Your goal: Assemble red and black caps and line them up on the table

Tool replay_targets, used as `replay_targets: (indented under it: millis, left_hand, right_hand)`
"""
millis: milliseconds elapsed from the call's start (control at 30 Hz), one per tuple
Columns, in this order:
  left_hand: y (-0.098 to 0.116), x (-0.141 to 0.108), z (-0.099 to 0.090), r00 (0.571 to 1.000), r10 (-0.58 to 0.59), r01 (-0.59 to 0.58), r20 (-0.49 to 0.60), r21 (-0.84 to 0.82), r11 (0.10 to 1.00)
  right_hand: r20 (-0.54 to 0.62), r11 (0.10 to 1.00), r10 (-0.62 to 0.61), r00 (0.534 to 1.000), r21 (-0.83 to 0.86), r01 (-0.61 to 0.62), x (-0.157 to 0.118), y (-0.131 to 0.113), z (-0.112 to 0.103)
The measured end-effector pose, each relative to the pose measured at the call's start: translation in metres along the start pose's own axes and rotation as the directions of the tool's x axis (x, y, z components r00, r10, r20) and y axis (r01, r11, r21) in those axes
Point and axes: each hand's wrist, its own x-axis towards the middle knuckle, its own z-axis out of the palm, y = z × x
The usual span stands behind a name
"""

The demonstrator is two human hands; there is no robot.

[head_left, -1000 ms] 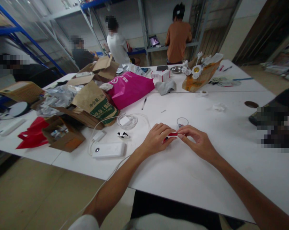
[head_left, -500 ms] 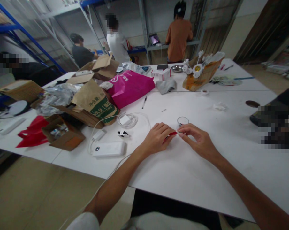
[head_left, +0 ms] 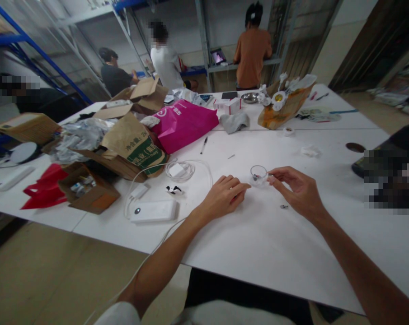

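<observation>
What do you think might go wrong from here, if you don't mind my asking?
The small clear container is right by the fingertips of the right hand; a nudge might tip it and spill the bits inside. A small grey piece lies loose near that hand and could be swept away. The white cable runs close by the left forearm, which might snag it.

Left hand point(head_left: 226, 196) curled round mostly hidden red item point(head_left: 237, 197) above white worktop point(head_left: 258, 257). Right hand point(head_left: 297, 189): thumb and forefinger at side of clear cup point(head_left: 259, 171), contact unclear. Small metallic piece point(head_left: 284, 207) near right thumb. Pink bag point(head_left: 187, 122) farther back.
</observation>
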Motion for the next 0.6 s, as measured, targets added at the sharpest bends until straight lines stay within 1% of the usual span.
replay_targets:
  millis: [67, 133, 200, 233, 333, 433, 500, 600]
  left_hand:
    - [0.002, 0.0, 0.002, 0.999, -0.042, 0.042, 0.002, -0.075, 0.996]
    - [0.004, 0.0, 0.004, 0.996, -0.09, 0.092, 0.021, -0.162, 0.982]
    - [0.006, -0.001, 0.005, 0.99, -0.13, 0.139, 0.053, -0.245, 0.959]
    - [0.008, -0.002, 0.006, 0.987, -0.145, 0.159, 0.07, -0.281, 0.947]
    - [0.012, -0.004, 0.005, 0.981, -0.146, 0.184, 0.129, -0.359, 0.915]
    - [0.013, -0.007, 0.004, 0.976, -0.115, 0.18, 0.184, -0.391, 0.903]
    - [0.013, -0.007, 0.005, 0.976, -0.09, 0.163, 0.199, -0.387, 0.907]
    - [0.009, -0.007, 0.009, 0.976, -0.061, 0.13, 0.21, -0.33, 0.935]
  right_hand:
    - [0.008, 0.997, -0.024, 1.0, -0.069, 0.024, 0.004, 0.0, -0.01]
    - [0.038, 0.982, -0.044, 0.998, -0.183, 0.05, 0.008, 0.001, -0.024]
    - [0.123, 0.948, -0.048, 0.991, -0.306, 0.084, 0.011, 0.001, -0.042]
    - [0.147, 0.937, -0.048, 0.988, -0.335, 0.095, 0.011, 0.002, -0.051]
    - [0.246, 0.915, 0.029, 0.969, -0.397, 0.074, 0.006, 0.01, -0.076]
    - [0.336, 0.892, 0.12, 0.934, -0.45, 0.047, -0.005, 0.023, -0.094]
    - [0.371, 0.87, 0.172, 0.913, -0.493, 0.036, -0.012, 0.03, -0.099]
    - [0.44, 0.847, 0.251, 0.863, -0.53, 0.024, -0.019, 0.034, -0.096]
